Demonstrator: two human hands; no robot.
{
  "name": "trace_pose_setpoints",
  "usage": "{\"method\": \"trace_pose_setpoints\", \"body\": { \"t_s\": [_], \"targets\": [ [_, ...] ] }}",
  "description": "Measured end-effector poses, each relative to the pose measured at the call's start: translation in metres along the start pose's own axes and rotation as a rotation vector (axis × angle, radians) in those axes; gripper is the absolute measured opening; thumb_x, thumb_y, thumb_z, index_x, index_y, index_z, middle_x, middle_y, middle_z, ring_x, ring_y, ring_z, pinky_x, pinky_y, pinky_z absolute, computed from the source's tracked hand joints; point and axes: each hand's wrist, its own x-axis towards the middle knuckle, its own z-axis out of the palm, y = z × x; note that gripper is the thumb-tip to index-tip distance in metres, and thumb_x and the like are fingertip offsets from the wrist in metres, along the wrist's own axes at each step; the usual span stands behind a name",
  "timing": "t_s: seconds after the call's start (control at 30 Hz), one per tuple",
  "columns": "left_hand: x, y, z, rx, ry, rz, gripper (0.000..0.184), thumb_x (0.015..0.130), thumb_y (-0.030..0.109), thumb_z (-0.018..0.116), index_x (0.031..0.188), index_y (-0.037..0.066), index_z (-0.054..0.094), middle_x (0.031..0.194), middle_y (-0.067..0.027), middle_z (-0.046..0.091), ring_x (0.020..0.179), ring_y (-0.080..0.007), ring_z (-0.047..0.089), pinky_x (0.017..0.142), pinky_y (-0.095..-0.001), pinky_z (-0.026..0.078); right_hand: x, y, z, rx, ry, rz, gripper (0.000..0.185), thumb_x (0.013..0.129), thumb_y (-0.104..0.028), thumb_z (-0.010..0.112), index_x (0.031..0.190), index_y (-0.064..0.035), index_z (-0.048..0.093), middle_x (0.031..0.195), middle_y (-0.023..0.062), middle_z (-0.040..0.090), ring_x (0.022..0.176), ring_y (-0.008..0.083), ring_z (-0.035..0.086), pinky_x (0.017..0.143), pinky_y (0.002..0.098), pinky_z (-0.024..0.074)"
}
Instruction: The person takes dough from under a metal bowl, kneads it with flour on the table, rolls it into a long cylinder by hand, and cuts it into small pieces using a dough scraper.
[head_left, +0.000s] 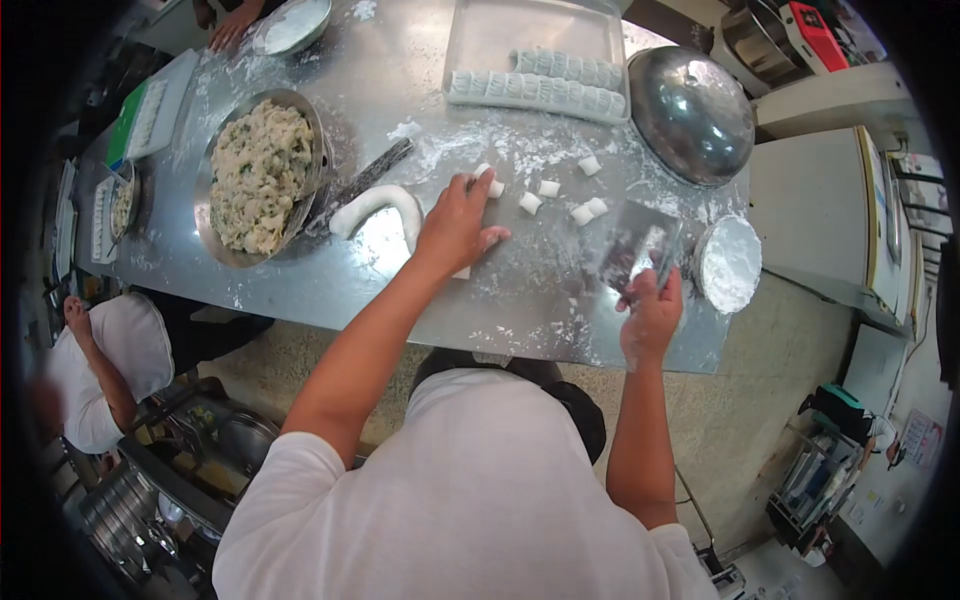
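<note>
My left hand (462, 222) is over the floured table with its thumb spread away from the fingers. Its fingertips are at a small cut dough piece (496, 189); I cannot tell whether they press on it. Just left of this hand curves a thick rope of white dough (375, 205). Closed around one end of a flat rectangular metal dough scraper (640, 245) is my right hand (654, 310), with the blade slightly blurred. Between the hands lie several more dough pieces, such as one (530, 203) near the middle and a touching pair (589, 211) nearer the scraper.
A large bowl of filling (262, 180) stands left, beside a dark stick-like tool (370, 172). Pleated dumplings (540, 90) line a clear tray (480, 35) at the back. A domed metal bowl (692, 115) and a flour bowl (728, 265) sit right. Another person (120, 350) is at left.
</note>
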Motion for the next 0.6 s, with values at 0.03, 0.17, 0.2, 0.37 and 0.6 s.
{"method": "trace_pose_setpoints", "body": {
  "t_s": [0.03, 0.17, 0.2, 0.37, 0.6],
  "targets": [
    [0.013, 0.004, 0.003, 0.0, 0.005, 0.011, 0.074, 0.078, 0.034, 0.084, 0.14, 0.008, 0.053, 0.125, -0.0194, 0.054, 0.111, -0.0389, 0.058, 0.095, -0.0454, 0.051, 0.004, 0.003, -0.014, 0.004, 0.004, -0.011, 0.031, 0.099, -0.018, 0.062, 0.128, -0.0073, 0.057, 0.083, -0.0035, 0.054, 0.07, 0.0056, 0.052, 0.053, 0.0231, 0.045],
    [0.051, 0.022, 0.018, -0.108, -0.143, 0.097, 0.078, 0.074, 0.037, 0.086, 0.14, 0.011, 0.054, 0.131, -0.019, 0.051, 0.122, -0.0396, 0.052, 0.1, -0.0472, 0.048, 0.018, 0.022, -0.053, 0.074, 0.139, 0.08, 0.022, 0.101, -0.022, 0.06, 0.121, -0.0122, 0.059, 0.086, -0.0045, 0.053, 0.075, 0.0051, 0.052, 0.054, 0.0235, 0.0481],
    [0.058, 0.025, 0.021, -0.079, -0.163, 0.19, 0.08, 0.073, 0.04, 0.087, 0.14, 0.012, 0.054, 0.134, -0.0197, 0.05, 0.126, -0.041, 0.049, 0.104, -0.0492, 0.046, 0.023, 0.025, -0.054, 0.087, 0.163, 0.115, 0.021, 0.101, -0.023, 0.06, 0.119, -0.0122, 0.059, 0.086, -0.0046, 0.053, 0.075, 0.0055, 0.053, 0.054, 0.0239, 0.0488],
    [0.076, 0.03, 0.063, -0.01, 0.055, 0.457, 0.086, 0.07, 0.05, 0.086, 0.142, 0.014, 0.054, 0.145, -0.0222, 0.045, 0.136, -0.0457, 0.04, 0.115, -0.0536, 0.034, 0.056, 0.047, -0.064, 0.178, 0.108, 0.204, 0.02, 0.101, -0.028, 0.063, 0.113, -0.0124, 0.058, 0.089, -0.0022, 0.056, 0.075, 0.009, 0.055, 0.054, 0.0283, 0.0519],
    [0.088, 0.083, 0.101, -0.109, -0.01, 0.429, 0.066, 0.079, 0.049, 0.079, 0.133, 0.015, 0.063, 0.145, -0.0233, 0.047, 0.138, -0.0445, 0.041, 0.116, -0.0522, 0.033, 0.074, 0.052, -0.007, 0.088, -0.11, 0.262, 0.019, 0.1, -0.028, 0.063, 0.109, -0.0118, 0.058, 0.091, -0.0006, 0.06, 0.077, 0.01, 0.058, 0.056, 0.0271, 0.0529]
  ]
}}
